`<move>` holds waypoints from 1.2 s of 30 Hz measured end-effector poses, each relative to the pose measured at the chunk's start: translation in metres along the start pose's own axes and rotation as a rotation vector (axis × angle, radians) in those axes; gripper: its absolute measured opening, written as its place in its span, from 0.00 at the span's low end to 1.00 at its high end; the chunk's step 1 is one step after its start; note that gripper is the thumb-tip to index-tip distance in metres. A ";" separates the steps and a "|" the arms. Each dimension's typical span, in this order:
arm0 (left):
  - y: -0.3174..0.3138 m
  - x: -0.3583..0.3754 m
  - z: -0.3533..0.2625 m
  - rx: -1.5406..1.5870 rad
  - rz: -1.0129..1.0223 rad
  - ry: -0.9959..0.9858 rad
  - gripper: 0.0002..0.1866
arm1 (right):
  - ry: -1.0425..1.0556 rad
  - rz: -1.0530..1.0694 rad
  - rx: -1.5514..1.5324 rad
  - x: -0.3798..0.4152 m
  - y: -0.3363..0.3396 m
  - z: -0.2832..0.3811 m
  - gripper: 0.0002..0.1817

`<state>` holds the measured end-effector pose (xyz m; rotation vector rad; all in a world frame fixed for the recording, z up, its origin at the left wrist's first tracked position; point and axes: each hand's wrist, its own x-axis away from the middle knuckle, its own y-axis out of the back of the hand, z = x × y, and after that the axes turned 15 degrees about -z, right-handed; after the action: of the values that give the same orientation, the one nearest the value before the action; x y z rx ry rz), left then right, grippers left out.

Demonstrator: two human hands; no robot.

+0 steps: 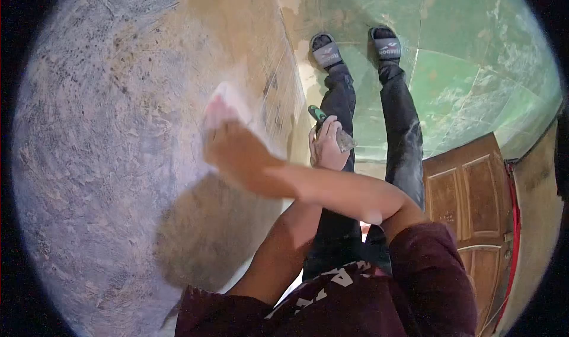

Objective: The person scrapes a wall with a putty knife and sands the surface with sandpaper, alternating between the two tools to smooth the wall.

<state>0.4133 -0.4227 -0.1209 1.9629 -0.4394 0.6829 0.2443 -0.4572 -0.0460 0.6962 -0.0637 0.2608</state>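
Note:
My right arm crosses over my left, and my right hand (228,144) is at the patchy wall (101,159) on the left, smeared by motion. At its fingertips is a pale white piece (236,100), like a folded sheet; its kind is too blurred to tell. In front of my legs, my left hand (328,144) is closed around a putty knife with a green and black handle (316,113). The handle sticks out above the fingers. What looks like its dirty grey blade (347,141) shows on the other side of the hand.
My feet, in grey slides (388,48), stand on a worn green floor (450,70) close to the wall's foot. A brown panelled wooden door (468,195) is at the right, with a red strip (514,230) along its edge. Dark shadows fall across the wall.

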 end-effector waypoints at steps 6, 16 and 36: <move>-0.007 0.001 0.007 0.006 0.027 -0.036 0.23 | 0.100 -0.191 0.200 0.010 0.020 0.007 0.19; -0.013 0.000 0.002 -0.030 -0.009 0.013 0.21 | 0.128 -0.329 0.053 0.009 0.002 -0.007 0.30; -0.014 0.003 0.009 -0.025 -0.053 0.019 0.22 | -0.188 -0.050 -0.731 0.043 -0.006 -0.002 0.29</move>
<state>0.4263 -0.4238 -0.1316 1.9362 -0.3814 0.6593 0.2876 -0.4513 -0.0451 -0.0080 -0.3049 0.1071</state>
